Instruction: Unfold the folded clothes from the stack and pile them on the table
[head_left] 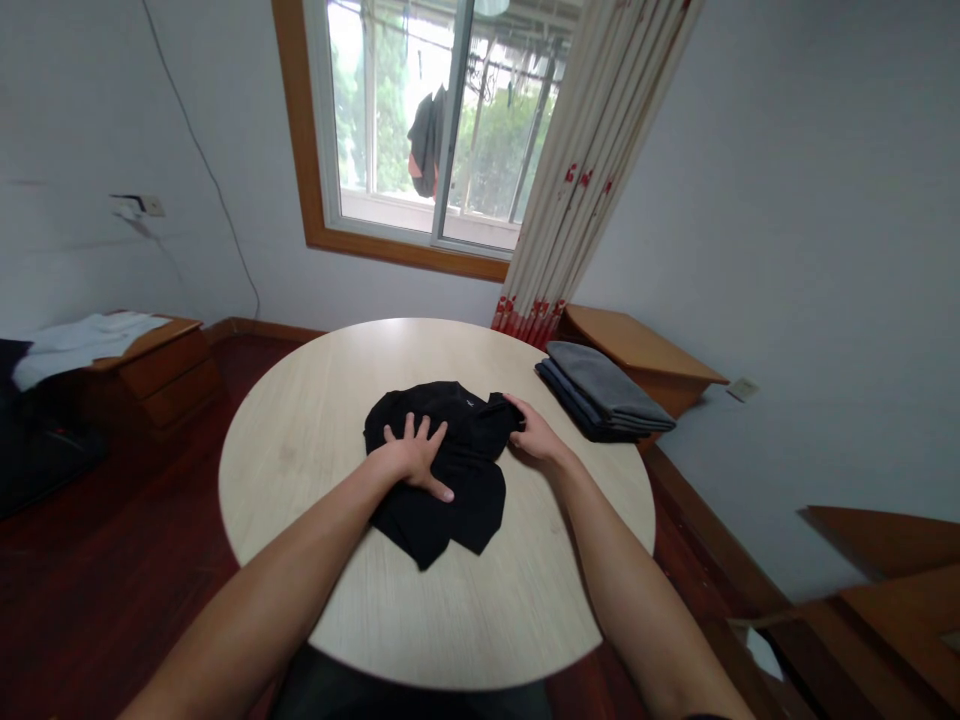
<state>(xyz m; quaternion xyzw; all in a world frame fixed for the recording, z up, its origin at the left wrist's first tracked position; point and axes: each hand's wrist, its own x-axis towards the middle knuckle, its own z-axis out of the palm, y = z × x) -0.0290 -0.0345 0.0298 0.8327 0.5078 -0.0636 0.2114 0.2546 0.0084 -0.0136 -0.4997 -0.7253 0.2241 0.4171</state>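
A crumpled black garment (465,500) lies spread on the round pale wooden table (300,420), with a small light mark near its far edge. Its exact kind is not plain; two flaps point towards me. My left hand (416,455) rests flat on the garment's left part with fingers spread. At the right end, my right hand (534,432) grips a bunched edge of the same cloth between thumb and fingers. Some of the right fingertips are hidden by the fabric.
Folded dark and grey clothes (607,390) are stacked at the table's right edge. Behind them stands a wooden cabinet (637,345) beside the curtain (585,180). A low drawer unit (169,380) with white cloth (90,340) is at left. Wooden furniture (885,620) sits at lower right.
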